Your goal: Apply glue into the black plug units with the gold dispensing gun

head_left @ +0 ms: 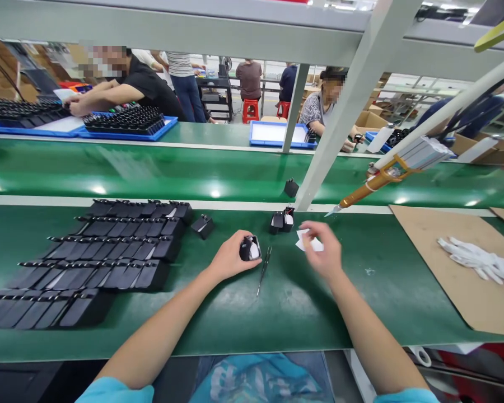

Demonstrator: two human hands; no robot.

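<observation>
My left hand grips a small black plug-like part with a white face, held just above the green bench. My right hand hovers to its right, fingers curled over a small white slip of paper; whether it pinches the slip is unclear. Thin metal tweezers lie on the mat between my hands. Two more black parts stand just beyond, and a single one lies to the left.
Several rows of black parts cover the bench's left side. A cardboard sheet with white gloves lies at right. An orange-handled tool hangs overhead. A lone part sits on the green conveyor. Other people work across it.
</observation>
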